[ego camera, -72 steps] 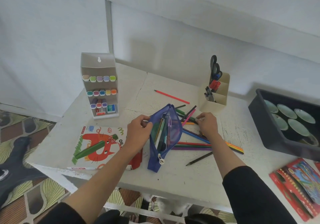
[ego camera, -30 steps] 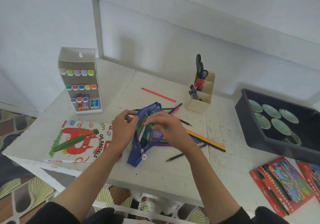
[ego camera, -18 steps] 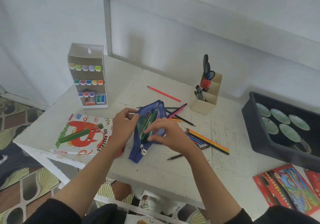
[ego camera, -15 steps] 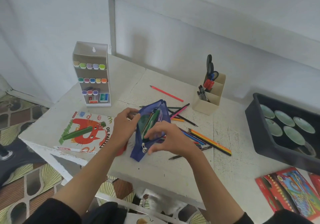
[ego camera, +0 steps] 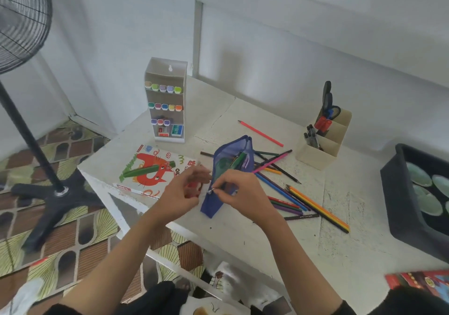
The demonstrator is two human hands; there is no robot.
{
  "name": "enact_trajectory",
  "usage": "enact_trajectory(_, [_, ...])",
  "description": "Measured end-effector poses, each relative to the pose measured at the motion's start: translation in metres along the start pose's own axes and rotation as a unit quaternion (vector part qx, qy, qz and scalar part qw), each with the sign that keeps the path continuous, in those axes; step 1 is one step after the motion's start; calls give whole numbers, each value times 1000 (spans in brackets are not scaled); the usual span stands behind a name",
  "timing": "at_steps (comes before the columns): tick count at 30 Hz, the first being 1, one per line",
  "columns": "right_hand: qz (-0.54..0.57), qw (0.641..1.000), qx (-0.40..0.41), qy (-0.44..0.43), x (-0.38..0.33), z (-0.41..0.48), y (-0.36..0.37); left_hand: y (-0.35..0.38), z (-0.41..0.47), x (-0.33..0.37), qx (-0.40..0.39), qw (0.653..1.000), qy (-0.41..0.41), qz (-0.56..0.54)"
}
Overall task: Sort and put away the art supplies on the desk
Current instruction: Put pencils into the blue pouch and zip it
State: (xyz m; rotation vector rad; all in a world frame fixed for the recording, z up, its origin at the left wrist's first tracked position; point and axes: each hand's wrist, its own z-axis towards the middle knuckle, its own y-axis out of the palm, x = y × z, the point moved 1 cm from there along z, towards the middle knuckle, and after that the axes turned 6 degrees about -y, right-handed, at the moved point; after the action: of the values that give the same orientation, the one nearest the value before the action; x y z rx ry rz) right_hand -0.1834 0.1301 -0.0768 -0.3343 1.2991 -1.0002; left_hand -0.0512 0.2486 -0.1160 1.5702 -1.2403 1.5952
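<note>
Seated at a white desk [ego camera: 340,246], a person works at a blue mesh pouch [ego camera: 228,154] lying lengthwise near the front edge, its open mouth facing up and a green marker [ego camera: 239,160] and other pens showing inside. The right hand [ego camera: 240,195] rests on the middle of the pouch, thumb and forefinger pinched on the small metal zip pull [ego camera: 209,191] at the pouch's left seam, towards its near end. The left hand [ego camera: 181,193] sits just beside the pouch on its left, fingers reaching towards the seam above the pull. Motion blur hides whether they grip the fabric or only touch it.

Loose coloured pencils [ego camera: 296,198] fan out on the desk to the right of the pouch, some running under it. A single pink pencil [ego camera: 261,133] lies apart, farther back. An oil pastels box [ego camera: 153,171] lies flat to the left, partly under the left hand. Behind it stands a white marker rack [ego camera: 167,100] with rows of coloured caps. A beige organiser [ego camera: 325,144] at the back right holds scissors [ego camera: 326,100] and pens. A dark tray [ego camera: 398,193] of pale round pans sits at the right edge, a red box [ego camera: 418,280] pokes in at the lower right, and a black pedestal fan [ego camera: 24,23] stands on the patterned floor to the left
</note>
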Motion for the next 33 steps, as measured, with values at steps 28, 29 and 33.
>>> enact_trajectory(28, [192, 859, 412, 235, 22, -1, -94, -29, 9, 34, 209, 972, 108, -4])
enact_trajectory(29, [201, 856, 417, 231, 22, -4, -97, -31, 10, 34, 207, 973, 100, -6])
enact_trajectory(33, [229, 850, 430, 199, 18, -3, -101, -23, 25, 35, 140, 985, 59, 87])
